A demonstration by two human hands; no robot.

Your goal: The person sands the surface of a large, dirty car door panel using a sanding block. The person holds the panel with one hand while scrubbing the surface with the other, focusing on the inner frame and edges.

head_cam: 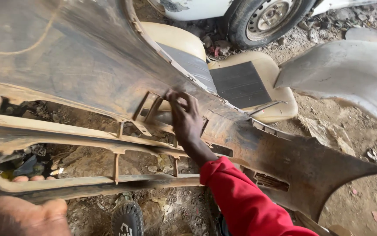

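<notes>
On one dusty bumper [88, 65], two hands: left hand [22, 214], right hand [185, 116].

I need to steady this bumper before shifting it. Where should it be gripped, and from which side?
Probably the grille bars. The bumper lies inner face up, its broad skin offering little to close on, while the open slots let fingers wrap a bar. The left hand already grips the near bottom bar from the near side; the right hand reaches the upper slot from above.

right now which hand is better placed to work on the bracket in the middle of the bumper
Right. The right hand already has its fingers at the bracket, while the left hand grips the bumper by its lower edge, far off.
</notes>
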